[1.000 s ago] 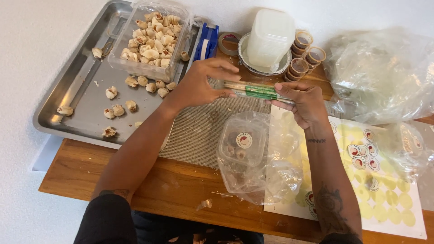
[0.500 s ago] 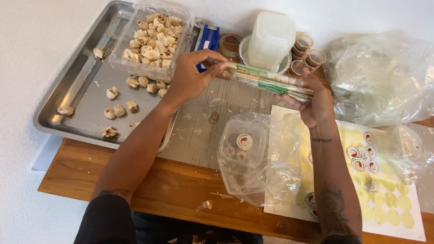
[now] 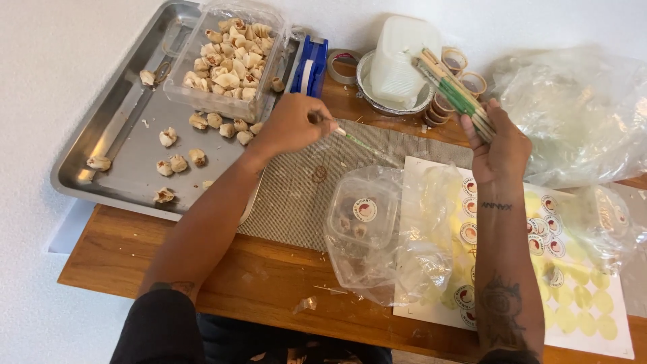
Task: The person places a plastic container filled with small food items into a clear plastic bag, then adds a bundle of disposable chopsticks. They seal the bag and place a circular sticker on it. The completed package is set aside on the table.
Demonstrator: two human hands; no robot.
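Chopsticks bundle point(image 3: 453, 91) stands fanned upward in the right hand point(image 3: 500, 145), fingers wrapped tight, while left-hand point(image 3: 291, 125) fingers pinch one wrapped pair point(image 3: 364, 145) drawn clear, tip slanting down toward the bagged container point(image 3: 362, 214) on the counter point(image 3: 222, 290).

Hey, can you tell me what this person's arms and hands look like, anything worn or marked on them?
Both forearms are bare. The left hand and right hand wear no gloves. Dark tattoos mark the right forearm, with another near the left elbow. Dark sleeves start around the elbows.
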